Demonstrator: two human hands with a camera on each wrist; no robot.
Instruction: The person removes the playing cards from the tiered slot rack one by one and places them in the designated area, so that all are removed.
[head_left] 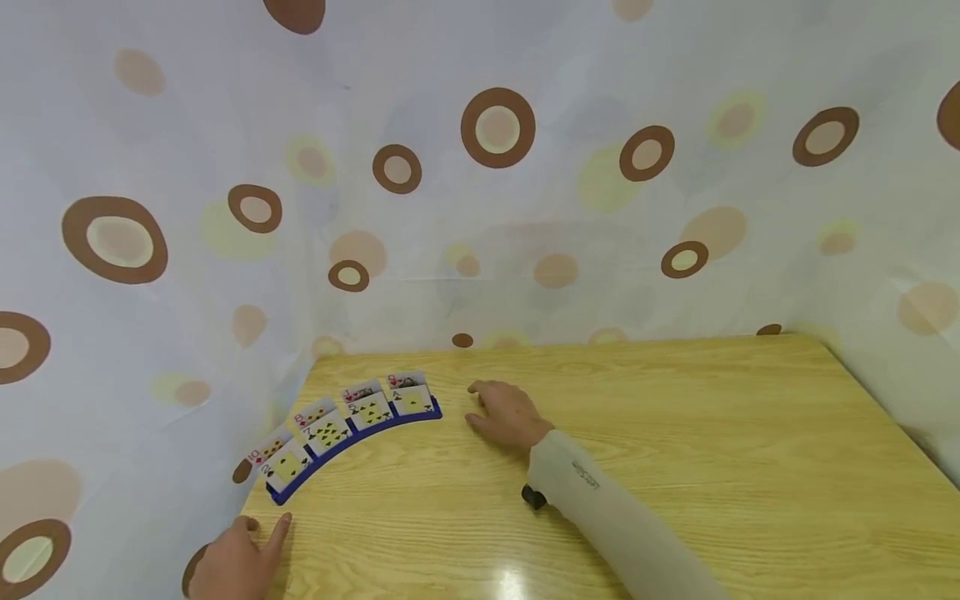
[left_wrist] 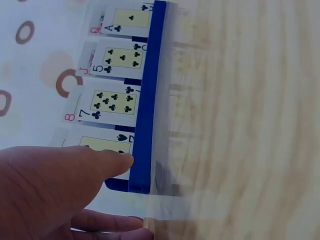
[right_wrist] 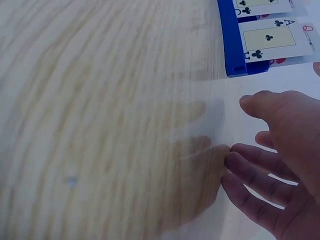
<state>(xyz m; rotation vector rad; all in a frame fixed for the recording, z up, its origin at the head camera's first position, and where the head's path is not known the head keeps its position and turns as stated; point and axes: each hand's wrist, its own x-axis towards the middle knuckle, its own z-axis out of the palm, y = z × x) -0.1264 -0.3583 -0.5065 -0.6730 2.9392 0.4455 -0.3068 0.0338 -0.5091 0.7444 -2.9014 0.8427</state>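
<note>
Left hand [head_left: 236,562] just below card rack [head_left: 352,437]

Lighting is bright and even, with soft, faint shadows. One white glare spot sits on the desk [head_left: 517,533] at the lower edge of the head view. That view bends at the edges — the desk's corners curve. Both wrist views are blurred: the wood grain smears, and the cards [left_wrist: 116,100] stay legible only near the blue rack [left_wrist: 146,105].
</note>
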